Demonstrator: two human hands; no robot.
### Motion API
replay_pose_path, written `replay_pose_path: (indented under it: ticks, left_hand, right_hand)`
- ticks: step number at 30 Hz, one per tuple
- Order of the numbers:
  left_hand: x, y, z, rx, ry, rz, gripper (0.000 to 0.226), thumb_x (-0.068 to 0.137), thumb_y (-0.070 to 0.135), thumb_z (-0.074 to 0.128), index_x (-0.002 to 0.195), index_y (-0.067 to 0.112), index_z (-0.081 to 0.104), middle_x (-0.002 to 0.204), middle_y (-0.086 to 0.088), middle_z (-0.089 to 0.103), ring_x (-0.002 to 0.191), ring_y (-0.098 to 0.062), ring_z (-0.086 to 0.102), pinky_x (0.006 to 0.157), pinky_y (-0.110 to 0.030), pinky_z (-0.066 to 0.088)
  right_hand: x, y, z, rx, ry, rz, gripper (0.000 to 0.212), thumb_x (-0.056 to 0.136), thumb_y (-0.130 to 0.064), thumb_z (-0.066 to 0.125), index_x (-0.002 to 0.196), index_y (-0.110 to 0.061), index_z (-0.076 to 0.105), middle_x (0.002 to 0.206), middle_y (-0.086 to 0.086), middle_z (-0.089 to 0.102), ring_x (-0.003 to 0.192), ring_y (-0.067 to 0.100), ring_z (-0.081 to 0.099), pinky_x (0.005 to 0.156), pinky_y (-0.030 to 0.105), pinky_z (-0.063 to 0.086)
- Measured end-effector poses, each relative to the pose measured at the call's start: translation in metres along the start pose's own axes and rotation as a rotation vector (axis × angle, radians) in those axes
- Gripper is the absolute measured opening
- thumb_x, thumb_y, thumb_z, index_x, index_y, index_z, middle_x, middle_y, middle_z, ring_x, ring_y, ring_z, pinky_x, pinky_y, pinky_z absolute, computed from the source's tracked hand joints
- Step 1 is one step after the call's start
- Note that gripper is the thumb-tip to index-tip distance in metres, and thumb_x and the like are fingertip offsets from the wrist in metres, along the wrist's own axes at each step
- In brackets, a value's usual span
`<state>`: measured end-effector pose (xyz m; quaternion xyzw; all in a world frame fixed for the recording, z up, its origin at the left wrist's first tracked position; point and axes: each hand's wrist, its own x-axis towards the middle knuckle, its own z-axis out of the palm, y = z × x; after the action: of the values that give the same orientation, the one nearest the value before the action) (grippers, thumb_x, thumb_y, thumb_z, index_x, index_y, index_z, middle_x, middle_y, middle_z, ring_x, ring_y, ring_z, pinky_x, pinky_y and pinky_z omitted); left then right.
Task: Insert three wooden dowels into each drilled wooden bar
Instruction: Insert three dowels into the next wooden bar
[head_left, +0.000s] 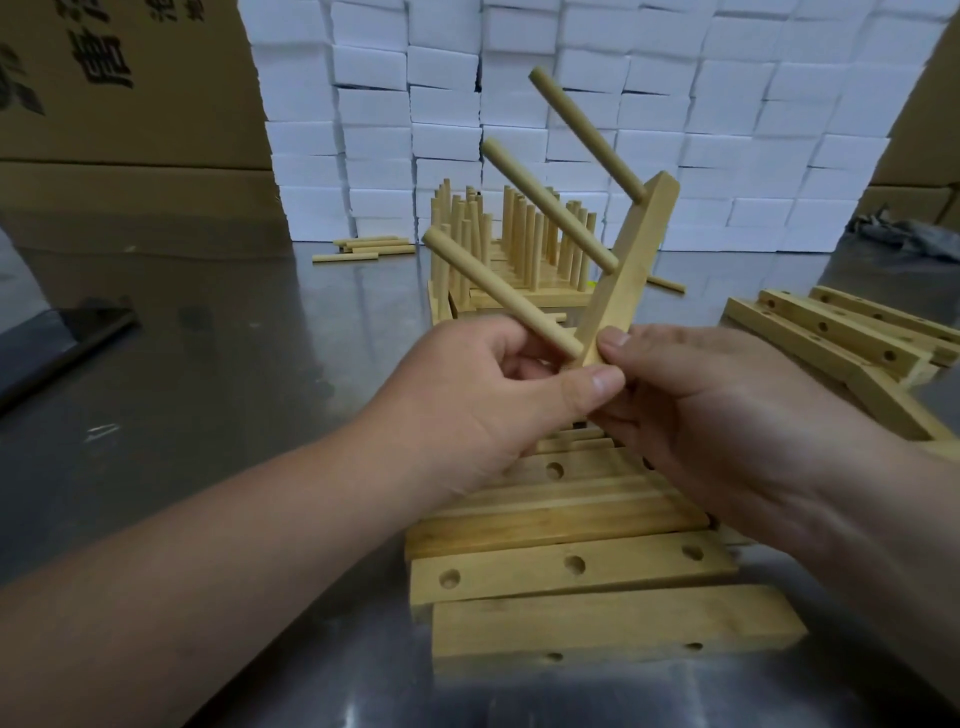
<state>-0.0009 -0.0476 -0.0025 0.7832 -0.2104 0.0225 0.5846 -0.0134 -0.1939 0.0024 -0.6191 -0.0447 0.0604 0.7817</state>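
Meanwhile, at a steel worktable (218, 364), a person holds one drilled wooden bar (626, 270) tilted up above a row of undrilled-side-up and empty bars (566, 569), with the left hand (483, 400) and the right hand (727, 410) both pinched on the bar's lower end. Two dowels, the upper dowel (587, 132) and the middle dowel (548, 205), stand out from the bar toward the left, while the lowest dowel (501, 293) meets the bar right at the fingertips, the left hand's fingers closed around its base. Whether that third dowel is fully seated cannot be told, since the thumbs cover the joint. The likely trouble lies there: a dowel pressed in at a slant could jam or sit proud, and a loose one could drop out when the bar is turned. With both grips crowded on one end, the long free end could also swing and knock the finished bars (511, 244) standing upright behind it, toppling their dowels. Loose spare dowels (363, 248) lie farther back near a wall of white boxes (597, 104), and more drilled bars (836, 332) wait at the right, close enough for a careless elbow to push them toward the table edge.
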Motion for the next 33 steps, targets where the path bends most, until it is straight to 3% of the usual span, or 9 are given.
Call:
replay_pose_path:
  ticks: [4,7,10,12,15,19,22,26,33]
  left_hand:
    - [0.003,-0.001,0.002,0.046,0.077,-0.036,0.023,0.056,0.04,0.068,0.071,0.022,0.069,0.06,0.007,0.066,0.047,0.003,0.055,0.044,-0.014,0.044]
    - [0.005,-0.001,-0.001,0.087,0.165,-0.033,0.025,0.055,0.041,0.065,0.071,0.022,0.069,0.05,0.01,0.056,0.044,0.002,0.05,0.045,-0.014,0.041]
    - [0.007,-0.001,-0.01,0.106,0.338,0.014,0.021,0.057,0.041,0.066,0.07,0.024,0.066,0.057,0.009,0.054,0.05,-0.001,0.05,0.051,-0.022,0.047]
    - [0.011,-0.002,-0.021,0.076,0.481,0.067,0.013,0.064,0.037,0.069,0.069,0.026,0.063,0.061,0.006,0.057,0.052,0.001,0.051,0.052,-0.02,0.048]
    - [0.021,-0.011,-0.044,0.106,0.649,0.095,0.011,0.076,0.032,0.069,0.069,0.027,0.061,0.055,0.012,0.058,0.049,0.003,0.051,0.046,-0.015,0.043]
    - [0.039,-0.036,-0.07,0.19,0.789,-0.028,0.015,0.076,0.031,0.068,0.065,0.024,0.061,0.046,0.016,0.055,0.039,0.002,0.045,0.032,-0.009,0.031]
    - [0.047,-0.059,-0.083,0.369,0.799,-0.184,0.018,0.072,0.03,0.066,0.06,0.019,0.059,0.052,0.007,0.056,0.044,-0.008,0.049,0.026,-0.014,0.029]
    - [0.054,-0.078,-0.091,0.517,0.725,-0.334,0.02,0.07,0.032,0.065,0.059,0.015,0.06,0.052,0.001,0.056,0.049,-0.015,0.051,0.043,-0.022,0.03]
    - [0.058,-0.089,-0.085,0.713,0.531,-0.407,0.029,0.075,0.037,0.066,0.055,0.016,0.061,0.038,0.004,0.054,0.05,-0.014,0.054,0.046,-0.022,0.033]
  right_hand:
    - [0.0,0.0,0.001,-0.015,-0.048,0.003,0.019,0.088,-0.006,0.049,0.08,0.0,0.065,0.092,0.02,0.071,0.094,0.025,0.068,0.086,0.028,0.052]
    - [0.0,0.0,0.0,-0.044,-0.057,0.011,0.015,0.084,-0.01,0.054,0.092,-0.006,0.066,0.092,0.011,0.073,0.092,0.017,0.069,0.088,0.027,0.053]
    - [0.002,-0.002,-0.004,-0.034,0.045,0.009,0.048,0.061,-0.023,0.063,0.108,-0.013,0.055,0.094,0.007,0.074,0.092,0.015,0.07,0.087,0.029,0.047]
    - [0.002,-0.003,-0.006,-0.022,0.085,-0.007,0.05,0.055,-0.025,0.063,0.104,-0.015,0.053,0.091,0.007,0.074,0.088,0.016,0.07,0.082,0.028,0.047]
    - [0.003,-0.004,-0.007,-0.024,0.083,-0.017,0.049,0.056,-0.026,0.063,0.103,-0.016,0.052,0.091,0.007,0.074,0.088,0.016,0.071,0.082,0.03,0.048]
    - [0.003,-0.004,-0.009,-0.037,0.085,-0.026,0.049,0.057,-0.026,0.062,0.105,-0.015,0.053,0.089,0.007,0.074,0.087,0.017,0.071,0.082,0.031,0.049]
    - [0.003,-0.004,-0.01,-0.043,0.085,-0.026,0.048,0.058,-0.026,0.061,0.104,-0.015,0.054,0.088,0.007,0.074,0.086,0.018,0.071,0.081,0.031,0.049]
    - [0.003,-0.004,-0.011,-0.048,0.077,-0.026,0.043,0.061,-0.026,0.061,0.102,-0.015,0.055,0.088,0.008,0.074,0.086,0.018,0.071,0.08,0.031,0.05]
    - [0.004,-0.003,-0.012,-0.057,0.049,-0.025,0.029,0.075,-0.023,0.059,0.102,-0.015,0.056,0.086,0.007,0.074,0.084,0.018,0.071,0.076,0.029,0.05]
